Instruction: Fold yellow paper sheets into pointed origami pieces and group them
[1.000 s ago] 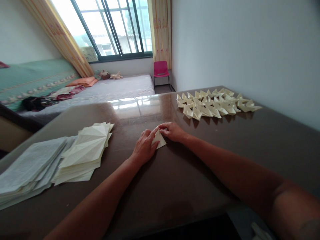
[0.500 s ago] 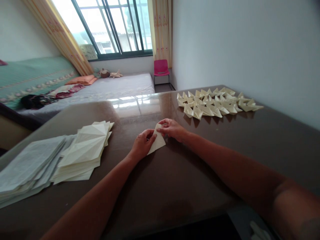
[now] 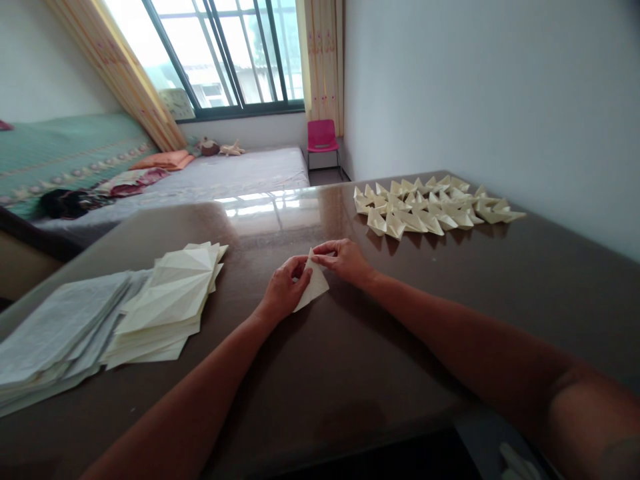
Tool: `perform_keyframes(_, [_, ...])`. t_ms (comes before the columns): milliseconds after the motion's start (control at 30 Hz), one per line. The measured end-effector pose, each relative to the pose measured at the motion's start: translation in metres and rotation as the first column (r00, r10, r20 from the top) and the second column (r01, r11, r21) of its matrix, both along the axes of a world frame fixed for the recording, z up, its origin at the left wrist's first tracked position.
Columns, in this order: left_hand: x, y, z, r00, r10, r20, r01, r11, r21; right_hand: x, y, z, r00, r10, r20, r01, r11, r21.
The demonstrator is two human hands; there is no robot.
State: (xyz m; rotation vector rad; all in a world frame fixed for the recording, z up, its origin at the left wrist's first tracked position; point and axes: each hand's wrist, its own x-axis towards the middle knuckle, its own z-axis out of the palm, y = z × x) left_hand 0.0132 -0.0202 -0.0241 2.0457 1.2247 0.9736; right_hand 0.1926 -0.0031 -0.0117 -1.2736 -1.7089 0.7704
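A small cream sheet of folded paper [image 3: 316,285], narrowing to a point at its top, is held just above or against the brown table [image 3: 320,373]; I cannot tell which. My left hand [image 3: 289,285] grips its left side, thumb on the near face and fingers behind. At the upper tip, my right hand [image 3: 345,259] pinches the paper between thumb and fingertips. Part of the sheet is hidden by the left thumb and fingers.
Creased cream sheets [image 3: 170,293] lie stacked at the left, beside a pile of greyish paper [image 3: 65,327]. Rows of folded paper boats [image 3: 425,207] stand at the back right near the wall. Beyond the table are a bed [image 3: 260,167] and a pink chair [image 3: 323,137].
The top of the paper has gone from a blunt edge to a sharper point. My right hand has shifted slightly left and down with its pinch; the left hand stays nearly in place.
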Motion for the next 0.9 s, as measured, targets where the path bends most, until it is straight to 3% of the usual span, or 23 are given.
perform_keyframes(200, [0.001, -0.001, 0.001, 1.0, -0.016, -0.012, 0.016, 1.0, -0.008, -0.001, 0.0, 0.002, 0.995, 0.043, -0.089, -0.046, 0.998, -0.035])
perform_keyframes(367, [0.0, -0.001, 0.004, 0.999, -0.051, -0.011, 0.05, 0.997, -0.06, -0.001, 0.001, 0.005, 0.968, 0.155, -0.198, -0.167, 0.985, -0.047])
perform_keyframes(667, [-0.011, -0.003, 0.015, 0.981, -0.107, -0.159, 0.093, 0.991, -0.095, 0.009, 0.009, 0.008, 0.919, 0.008, -0.394, -0.051, 0.994, -0.098])
perform_keyframes(800, [-0.021, 0.002, 0.016, 0.958, 0.066, -0.279, -0.04, 0.994, 0.099, 0.023, 0.014, 0.013, 0.956, 0.171, -0.238, -0.189, 0.98, -0.055])
perform_keyframes(900, [-0.028, 0.004, 0.02, 0.926, 0.196, -0.322, -0.087, 0.942, 0.325, 0.033, 0.015, 0.017, 0.971, 0.24, -0.003, -0.239, 0.969, 0.061])
